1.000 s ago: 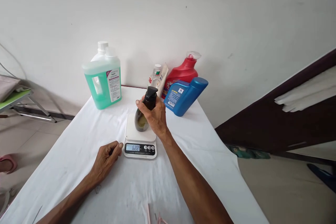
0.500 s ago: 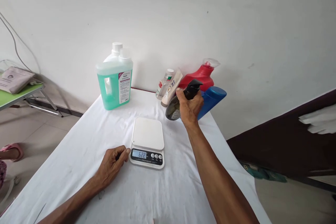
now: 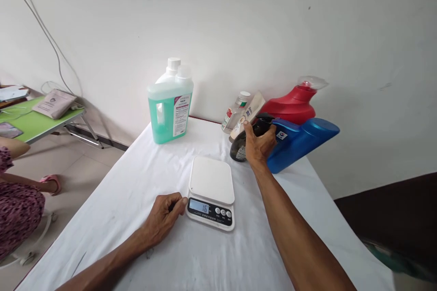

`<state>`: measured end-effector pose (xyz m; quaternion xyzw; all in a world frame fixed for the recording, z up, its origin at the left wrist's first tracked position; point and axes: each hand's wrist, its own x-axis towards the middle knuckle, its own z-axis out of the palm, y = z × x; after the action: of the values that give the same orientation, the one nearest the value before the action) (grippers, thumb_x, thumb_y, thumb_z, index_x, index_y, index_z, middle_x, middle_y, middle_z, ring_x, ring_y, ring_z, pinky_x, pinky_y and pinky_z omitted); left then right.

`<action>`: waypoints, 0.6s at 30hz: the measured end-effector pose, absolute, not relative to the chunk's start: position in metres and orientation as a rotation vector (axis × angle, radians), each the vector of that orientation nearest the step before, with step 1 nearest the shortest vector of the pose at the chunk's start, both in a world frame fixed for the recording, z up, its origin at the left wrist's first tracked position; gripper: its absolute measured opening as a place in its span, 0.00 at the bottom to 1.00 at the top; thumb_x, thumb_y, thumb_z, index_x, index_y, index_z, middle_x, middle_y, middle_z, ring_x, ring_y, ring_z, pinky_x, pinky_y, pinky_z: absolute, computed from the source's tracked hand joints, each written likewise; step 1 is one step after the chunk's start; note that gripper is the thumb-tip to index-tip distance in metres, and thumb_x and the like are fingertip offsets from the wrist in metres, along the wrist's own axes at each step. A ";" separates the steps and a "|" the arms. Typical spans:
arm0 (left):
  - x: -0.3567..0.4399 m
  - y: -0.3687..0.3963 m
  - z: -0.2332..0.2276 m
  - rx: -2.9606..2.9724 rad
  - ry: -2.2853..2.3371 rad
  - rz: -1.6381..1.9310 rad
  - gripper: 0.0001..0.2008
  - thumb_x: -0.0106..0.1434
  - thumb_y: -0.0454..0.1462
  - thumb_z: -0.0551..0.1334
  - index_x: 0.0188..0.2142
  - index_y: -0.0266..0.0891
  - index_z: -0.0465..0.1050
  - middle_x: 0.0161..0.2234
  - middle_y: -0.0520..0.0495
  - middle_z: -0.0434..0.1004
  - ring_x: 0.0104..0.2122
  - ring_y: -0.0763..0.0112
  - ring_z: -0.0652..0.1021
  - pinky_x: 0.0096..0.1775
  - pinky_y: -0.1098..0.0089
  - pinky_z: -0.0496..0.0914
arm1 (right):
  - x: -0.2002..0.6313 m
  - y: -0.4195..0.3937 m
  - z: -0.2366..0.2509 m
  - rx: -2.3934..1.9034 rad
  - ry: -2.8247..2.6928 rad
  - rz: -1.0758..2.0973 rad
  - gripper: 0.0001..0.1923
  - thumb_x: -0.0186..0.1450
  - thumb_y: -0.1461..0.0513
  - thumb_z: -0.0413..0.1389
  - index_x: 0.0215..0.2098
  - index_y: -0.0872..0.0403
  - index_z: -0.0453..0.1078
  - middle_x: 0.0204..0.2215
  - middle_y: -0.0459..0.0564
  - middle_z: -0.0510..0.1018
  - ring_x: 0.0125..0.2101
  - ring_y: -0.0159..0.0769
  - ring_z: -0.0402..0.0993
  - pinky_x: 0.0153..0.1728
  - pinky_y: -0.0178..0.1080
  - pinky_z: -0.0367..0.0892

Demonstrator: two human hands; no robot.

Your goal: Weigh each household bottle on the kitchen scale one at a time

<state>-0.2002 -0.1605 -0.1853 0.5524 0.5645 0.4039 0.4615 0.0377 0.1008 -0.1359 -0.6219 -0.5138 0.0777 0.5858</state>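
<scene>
My right hand is wrapped round a dark pump bottle, tilted at the back right of the table. A blue bottle leans right beside that hand, in front of a red bottle. A kitchen scale with a bare white platform lies in the middle; its display seems to read 16. Against the scale's lower left corner rests my left hand, fingers curled in and thumb tip at the edge, with nothing visible in it.
A jug of green liquid stands at the back left, a white-capped bottle behind it. A clear bottle and a beige tube lean near the wall. On the left are a green table and a seated person.
My right hand has lowered the dark pump bottle a little among the other bottles. The scale's display has dropped from 622 to about 16. The view has shifted left; my left hand stays at the scale.
</scene>
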 end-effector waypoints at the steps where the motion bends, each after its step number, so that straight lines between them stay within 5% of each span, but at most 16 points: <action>1: -0.200 -0.161 -0.186 1.359 1.390 1.000 0.28 0.74 0.57 0.54 0.26 0.40 0.61 0.23 0.54 0.55 0.25 0.74 0.58 0.28 0.68 0.52 | 0.038 0.101 -0.136 -1.456 -1.206 0.192 0.27 0.59 0.42 0.66 0.45 0.50 0.68 0.45 0.65 0.80 0.49 0.62 0.75 0.53 0.57 0.66; 10: -0.208 -0.150 -0.168 1.178 1.501 1.214 0.28 0.69 0.61 0.59 0.27 0.41 0.62 0.21 0.56 0.57 0.23 0.74 0.61 0.28 0.69 0.57 | 0.052 0.026 -0.155 -1.309 -1.345 0.112 0.45 0.61 0.34 0.59 0.61 0.57 0.64 0.57 0.68 0.72 0.61 0.63 0.65 0.64 0.61 0.59; 14: -0.244 -0.099 -0.116 1.281 1.804 1.703 0.20 0.65 0.55 0.67 0.38 0.40 0.72 0.36 0.48 0.73 0.35 0.67 0.73 0.37 0.67 0.68 | 0.064 -0.039 -0.180 -1.424 -1.269 0.367 0.36 0.65 0.36 0.56 0.57 0.54 0.67 0.55 0.64 0.75 0.53 0.57 0.74 0.50 0.53 0.71; 18: -0.274 -0.028 -0.089 1.231 1.928 1.973 0.34 0.52 0.50 0.77 0.53 0.41 0.69 0.54 0.39 0.72 0.51 0.57 0.75 0.51 0.58 0.72 | 0.068 -0.066 -0.191 -1.543 -1.178 0.738 0.29 0.64 0.37 0.54 0.45 0.51 0.71 0.38 0.54 0.82 0.38 0.50 0.80 0.37 0.45 0.72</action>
<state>-0.2741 -0.0279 -0.0891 0.4066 0.6372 0.6520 0.0602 0.0680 -0.0660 -0.1914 -0.6402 -0.4885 0.3064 0.5075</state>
